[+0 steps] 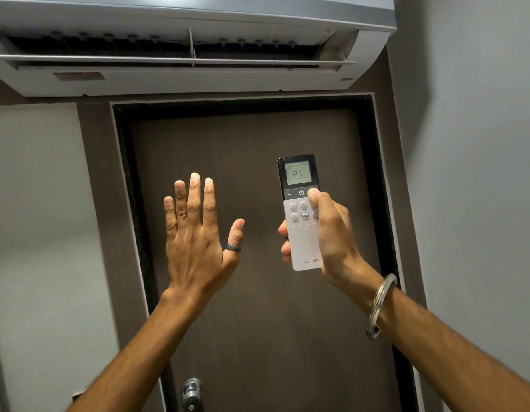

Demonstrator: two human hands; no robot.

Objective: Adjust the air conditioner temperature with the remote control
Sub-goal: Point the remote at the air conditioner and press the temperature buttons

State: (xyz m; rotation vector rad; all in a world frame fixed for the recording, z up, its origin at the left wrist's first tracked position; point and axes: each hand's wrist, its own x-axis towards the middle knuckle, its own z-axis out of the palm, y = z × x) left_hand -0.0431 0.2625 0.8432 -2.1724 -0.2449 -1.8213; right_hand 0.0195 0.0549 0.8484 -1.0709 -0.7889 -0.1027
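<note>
The remote control [302,214] is held upright before the brown door [257,307], its screen reading 21. It is gripped by the right hand [326,233], the thumb laid at the top buttons. The left hand [198,233] is raised empty, fingers spread, beneath the air conditioner [180,75].

One remote [300,212], two hands [198,233], one air conditioner [180,75]
</note>
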